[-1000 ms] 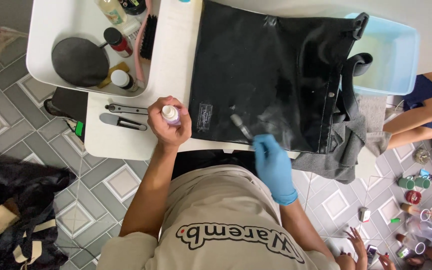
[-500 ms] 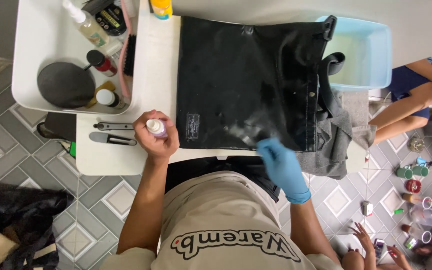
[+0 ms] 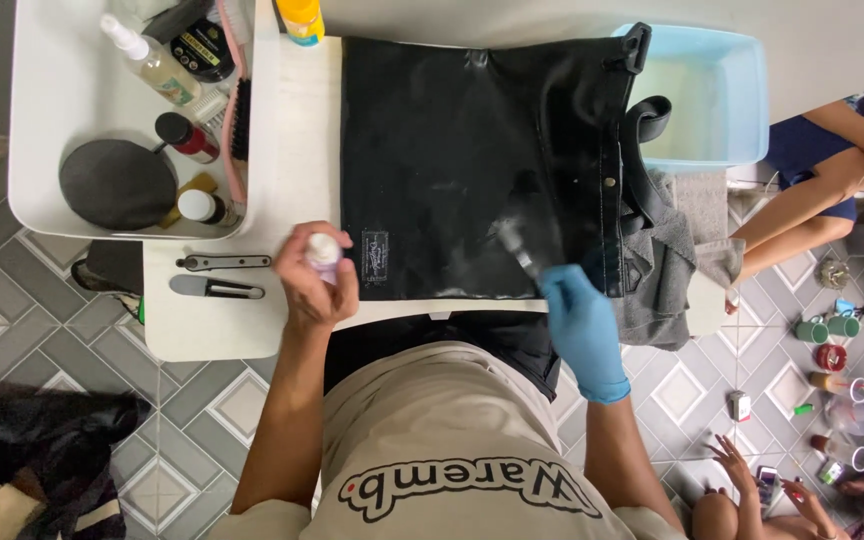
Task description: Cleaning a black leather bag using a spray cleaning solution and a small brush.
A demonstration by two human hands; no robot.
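Bag (image 3: 452, 160), black, flat on white table (image 3: 212, 330). Left hand (image 3: 317, 280) bare, fingers wrapped round small bottle (image 3: 323, 250), just off bag's left edge. Right hand (image 3: 577, 320) gloved blue, fingers closed on brush (image 3: 514, 245), bristles pressed to bag's lower middle. Tray (image 3: 42, 120) of bottles at far left.

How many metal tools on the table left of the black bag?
2. Slim dark metal tool lies just below the white tray; grey tweezer-like metal tool lies right beneath it, both left of the left hand. More may be hidden inside the tray.
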